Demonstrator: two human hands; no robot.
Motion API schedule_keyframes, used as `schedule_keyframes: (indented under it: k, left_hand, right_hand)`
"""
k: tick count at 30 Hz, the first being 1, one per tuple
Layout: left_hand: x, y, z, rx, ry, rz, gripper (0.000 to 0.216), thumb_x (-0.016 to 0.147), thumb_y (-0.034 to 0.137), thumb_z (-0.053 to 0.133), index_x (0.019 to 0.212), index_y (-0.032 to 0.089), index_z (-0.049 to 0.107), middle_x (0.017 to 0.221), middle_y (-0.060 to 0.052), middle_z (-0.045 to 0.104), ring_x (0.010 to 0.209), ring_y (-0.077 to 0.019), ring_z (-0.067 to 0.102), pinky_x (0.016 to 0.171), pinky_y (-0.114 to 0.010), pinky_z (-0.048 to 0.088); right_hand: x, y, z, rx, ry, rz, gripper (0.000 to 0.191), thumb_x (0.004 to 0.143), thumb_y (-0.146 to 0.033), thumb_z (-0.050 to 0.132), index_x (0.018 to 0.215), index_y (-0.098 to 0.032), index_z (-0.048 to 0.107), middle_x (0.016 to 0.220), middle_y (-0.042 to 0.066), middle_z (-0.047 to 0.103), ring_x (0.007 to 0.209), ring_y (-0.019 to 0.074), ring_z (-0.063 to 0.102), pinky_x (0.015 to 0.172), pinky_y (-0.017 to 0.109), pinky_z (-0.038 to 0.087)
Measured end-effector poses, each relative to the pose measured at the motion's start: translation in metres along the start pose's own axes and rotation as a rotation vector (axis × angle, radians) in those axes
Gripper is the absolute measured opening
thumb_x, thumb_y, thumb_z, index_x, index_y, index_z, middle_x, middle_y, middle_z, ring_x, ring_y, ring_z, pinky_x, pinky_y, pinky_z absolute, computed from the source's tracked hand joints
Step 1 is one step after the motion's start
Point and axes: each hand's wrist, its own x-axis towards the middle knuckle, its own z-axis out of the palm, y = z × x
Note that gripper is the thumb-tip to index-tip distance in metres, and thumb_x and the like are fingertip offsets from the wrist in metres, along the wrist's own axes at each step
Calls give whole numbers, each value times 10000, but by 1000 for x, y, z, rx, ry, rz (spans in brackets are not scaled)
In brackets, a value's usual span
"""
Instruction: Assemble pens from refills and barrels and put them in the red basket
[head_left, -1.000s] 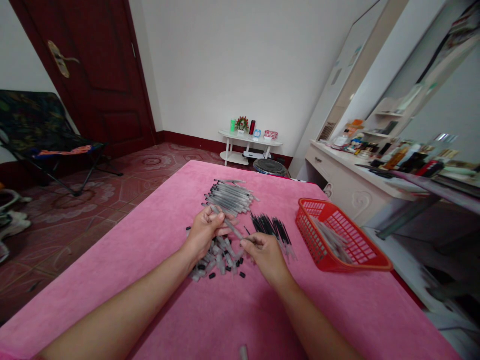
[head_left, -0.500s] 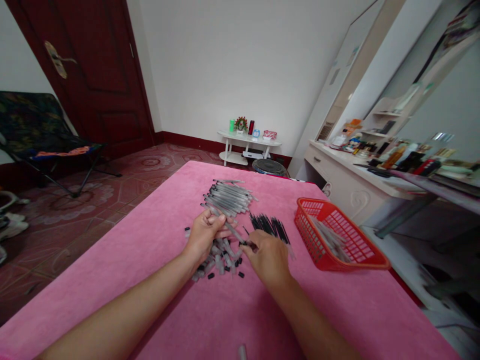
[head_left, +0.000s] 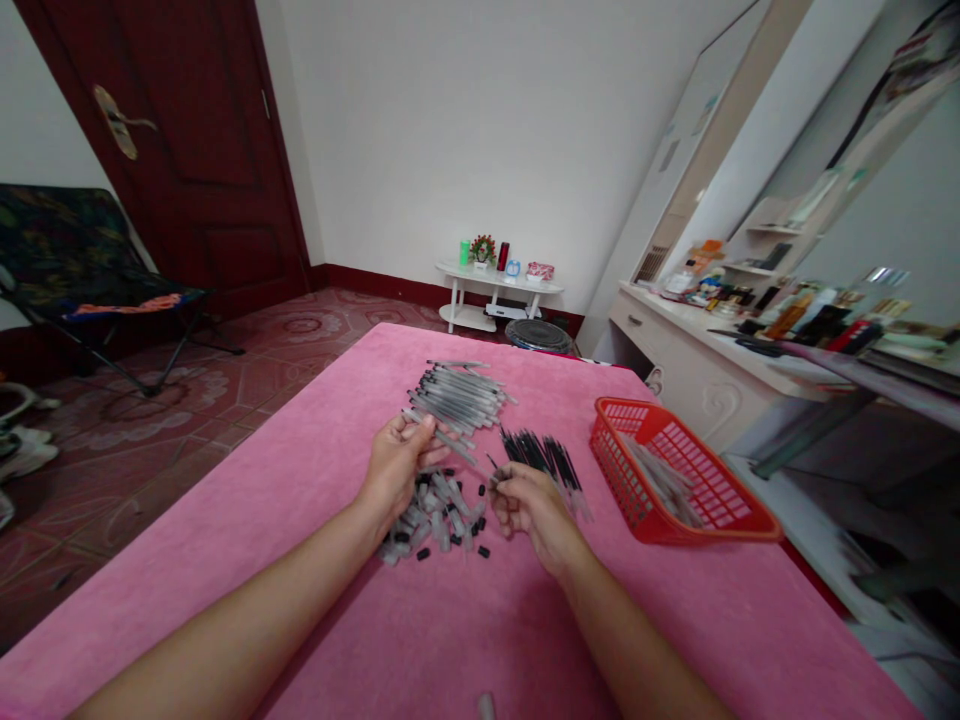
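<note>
My left hand [head_left: 401,460] is closed around a clear pen barrel [head_left: 450,440], its free end pointing right toward my other hand. My right hand [head_left: 525,500] has curled fingers, thumb and fingertips close together; what they hold, if anything, I cannot make out. A thin dark pen refill [head_left: 492,461] shows just beyond those fingertips, and whether it is held or lying there is unclear. Below the hands is a heap of clear pen caps [head_left: 439,515] with small black plugs [head_left: 484,551] among them. Pens [head_left: 457,395] lie in a row beyond my left hand.
Black refills [head_left: 544,455] lie bunched beyond my right hand. A red plastic basket [head_left: 637,500] holding clear barrels [head_left: 664,475] stands on the right of the pink-covered table [head_left: 360,640]. One loose clear piece [head_left: 487,706] lies at the near edge.
My right hand has come away from the barrel's end, and its fingers have turned into view. A black plug now lies apart near the barrel. My left hand has shifted slightly left.
</note>
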Motion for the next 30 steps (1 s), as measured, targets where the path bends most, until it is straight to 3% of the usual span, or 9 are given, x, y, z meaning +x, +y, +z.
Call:
schedule_keyframes:
  k: [3,7,12,15,19,22,26,30]
  left_hand:
    - [-3,0,3,36,-32,-8,364,661,417,727,831,159,535,753,-5,664,686,-150,678,570,-227,546]
    - [-1,4,1,60,-58,-1,362,672,426,715,837,159,536,729,4,651,641,-143,669,515,-210,531]
    - [16,14,-12,-4,112,63,352,650,376,743,834,158,535,739,7,660,634,-129,670,533,-196,528]
    - [20,16,-17,-44,143,56,345,638,352,754,814,158,530,736,5,664,648,-134,676,564,-201,536]
    - [11,11,-9,-23,25,17,342,659,374,739,829,159,534,768,1,667,700,-145,683,599,-212,543]
    - [-2,7,4,14,-93,2,324,699,395,705,845,162,533,801,-11,673,736,-151,683,612,-215,542]
    - [-21,5,19,59,-218,-33,318,723,404,683,871,168,530,817,-29,684,761,-164,680,617,-221,539]
    - [-32,3,25,83,-270,-71,327,728,408,675,897,173,520,857,-46,686,767,-173,677,661,-260,544]
  right_hand:
    - [-3,-1,3,38,-70,25,224,703,-385,555,700,-161,552,491,-57,440,384,59,302,372,189,216]
    - [-4,-7,-1,-296,-136,-152,263,714,-363,598,595,-129,621,493,-34,469,451,62,343,448,198,257]
    - [-6,-24,-31,-662,-245,-197,223,707,-262,580,541,-141,667,472,-31,518,476,87,418,473,202,290]
    - [-2,-29,-55,-758,-99,-218,215,684,-235,579,503,-150,655,458,-26,534,456,95,430,453,206,282]
    - [2,-31,-74,-966,178,-238,233,658,-254,613,441,-171,608,412,-18,494,419,100,414,438,225,228]
    - [-1,-34,-66,-1054,288,-241,220,674,-346,641,529,-182,659,472,8,556,458,126,469,451,237,231]
    - [-8,-33,-32,-883,126,-331,296,754,-422,581,662,-175,716,562,9,606,510,129,500,475,227,277]
    - [-13,-28,-6,-836,39,-374,258,757,-364,582,643,-170,708,535,-17,570,501,110,467,489,214,290]
